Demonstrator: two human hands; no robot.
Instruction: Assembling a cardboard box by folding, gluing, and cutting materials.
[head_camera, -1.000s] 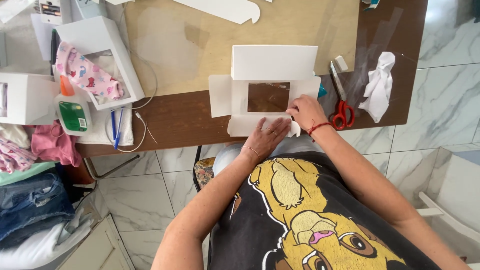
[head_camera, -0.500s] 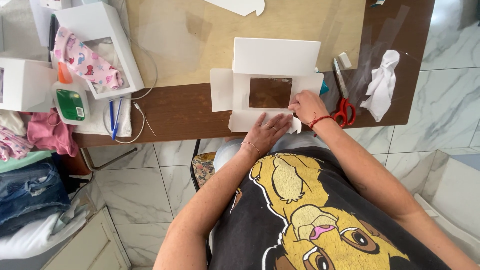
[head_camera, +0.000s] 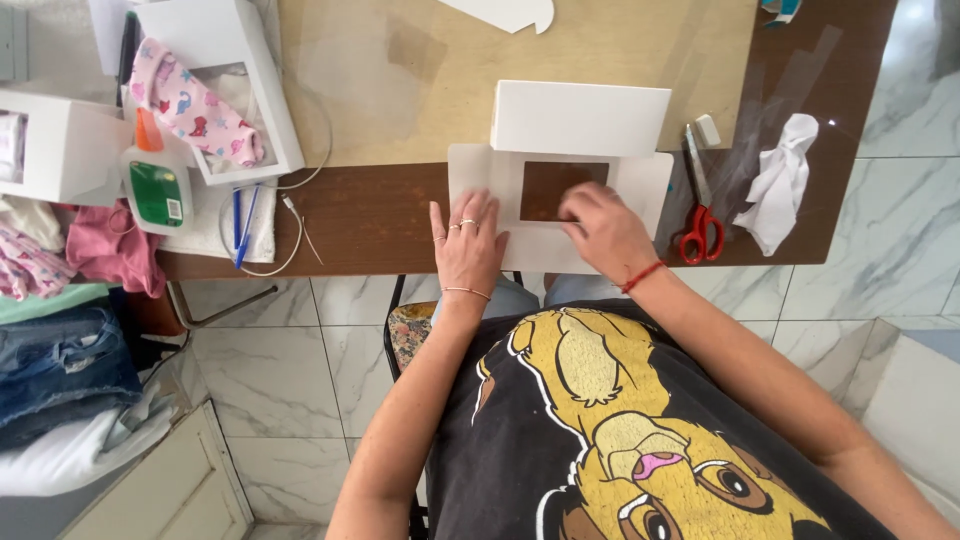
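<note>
A flat white cardboard box blank (head_camera: 640, 180) with a rectangular window cut-out lies on the brown table (head_camera: 370, 220) in front of me. My left hand (head_camera: 466, 243) presses flat on its left flap, fingers spread, rings on two fingers. My right hand (head_camera: 602, 231) rests on the lower edge of the window, fingers curled down onto the card; whether it holds anything is hidden. A folded white panel (head_camera: 580, 118) stands at the far side of the blank.
Red-handled scissors (head_camera: 697, 225) and a crumpled white cloth (head_camera: 780, 180) lie to the right. On the left are a white window box with patterned fabric (head_camera: 200, 100), a green-labelled glue bottle (head_camera: 155, 185), blue pens (head_camera: 240, 220) and piles of clothes (head_camera: 60, 260). A light wooden board (head_camera: 400, 70) covers the table's far part.
My left hand has moved left from the lower middle of the blank onto its left flap. My right hand has slid left from the right flap to the window's lower edge.
</note>
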